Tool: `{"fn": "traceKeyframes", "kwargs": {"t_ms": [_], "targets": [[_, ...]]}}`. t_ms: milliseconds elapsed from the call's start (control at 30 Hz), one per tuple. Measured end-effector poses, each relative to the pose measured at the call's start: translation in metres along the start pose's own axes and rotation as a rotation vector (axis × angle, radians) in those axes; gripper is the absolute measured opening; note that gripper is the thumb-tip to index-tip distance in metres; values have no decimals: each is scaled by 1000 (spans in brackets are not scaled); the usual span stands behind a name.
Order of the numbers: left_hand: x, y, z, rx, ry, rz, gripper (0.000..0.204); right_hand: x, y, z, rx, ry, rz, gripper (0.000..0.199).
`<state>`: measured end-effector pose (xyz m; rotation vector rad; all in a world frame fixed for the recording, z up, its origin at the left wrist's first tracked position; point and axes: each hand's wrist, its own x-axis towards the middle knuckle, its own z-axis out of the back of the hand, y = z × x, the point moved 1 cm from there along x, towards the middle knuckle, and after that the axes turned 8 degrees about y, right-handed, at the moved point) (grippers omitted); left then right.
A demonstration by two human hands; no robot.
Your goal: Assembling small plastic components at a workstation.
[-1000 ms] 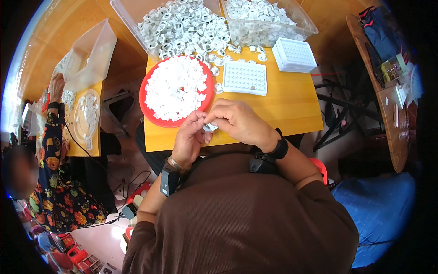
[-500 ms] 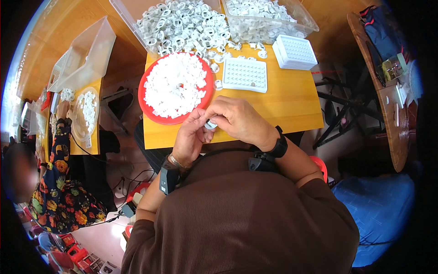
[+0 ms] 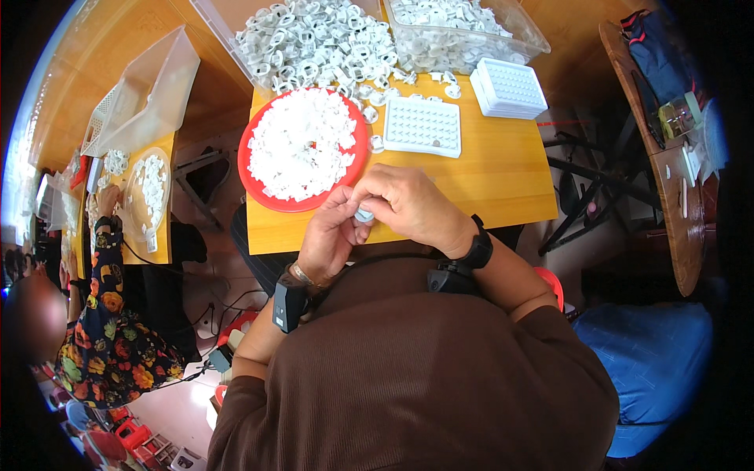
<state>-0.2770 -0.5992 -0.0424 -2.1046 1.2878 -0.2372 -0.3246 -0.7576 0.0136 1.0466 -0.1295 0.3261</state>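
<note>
Both hands meet over the near edge of the yellow table (image 3: 487,188). Between them is a small round white plastic part (image 3: 363,214), largely covered by fingers. My left hand (image 3: 328,234) is closed on it from the left, while my right hand (image 3: 408,206) pinches at its top with thumb and forefinger. Just beyond my left hand, a red round tray (image 3: 245,169) holds a heap of small white pieces (image 3: 302,145). A white tray with rows of small pegs (image 3: 422,125) lies beyond my right hand, a small dark spot near its front edge.
Clear bins (image 3: 471,35) at the back hold many white ring-shaped parts (image 3: 314,43), some spilled onto the table. Stacked white trays (image 3: 509,89) stand at the back right. Left, a co-worker in a flowered sleeve (image 3: 106,290) sits at another table. A blue-covered seat (image 3: 644,361) is at right.
My hands stay nearly in place, fingers shifting slightly so the round part shows a little more. The co-worker at left has moved a little.
</note>
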Motion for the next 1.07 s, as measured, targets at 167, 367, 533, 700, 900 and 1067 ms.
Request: {"fn": "traceKeyframes", "kwargs": {"t_ms": [167,367,533,700,900,1067], "targets": [[0,0,-5,-30,-57,-26,12,3,-1,-2,-66,-29,29,6],[3,-2,-5,6,-53,-64,11,3,-5,-2,-2,-110,-14,8],[5,-3,-7,81,-87,-104,12,3,-8,-2,34,-115,-31,9],[7,-4,-7,158,-83,-139,13,3,-5,1,-18,-118,1,9],[5,-6,-5,187,-81,-118,14,2,-3,2,-53,-98,66,10],[5,-6,-4,167,-59,-124,14,1,-3,1,-48,-89,58,9]]}}
